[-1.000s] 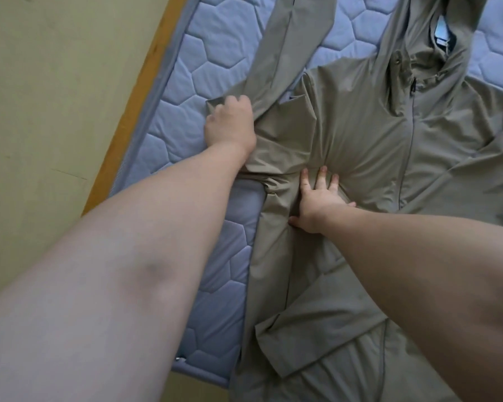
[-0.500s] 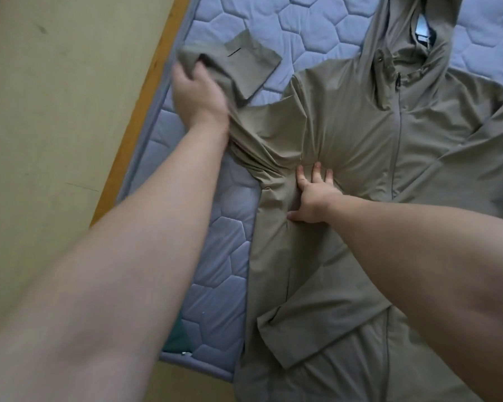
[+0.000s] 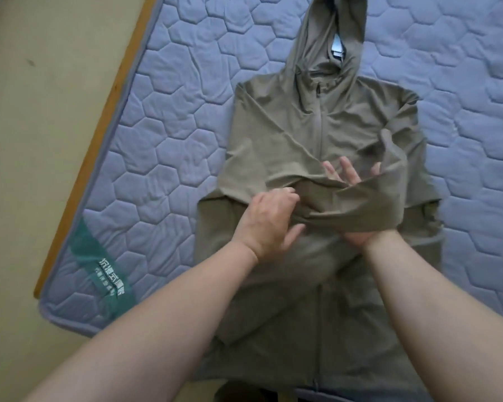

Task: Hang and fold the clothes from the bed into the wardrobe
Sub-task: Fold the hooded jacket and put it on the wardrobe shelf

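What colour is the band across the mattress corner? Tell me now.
Green, with pale lettering; the band crosses the mattress corner, clearest in the head view.

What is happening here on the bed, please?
A person is folding a khaki hooded jacket that lies front up and zipped on a quilted mattress, with its hood pointing away. The left hand grips a sleeve drawn across the chest. The sleeve is draped over the right hand, whose fingers are straight and spread. The fold is not yet finished, and no wardrobe is in view.
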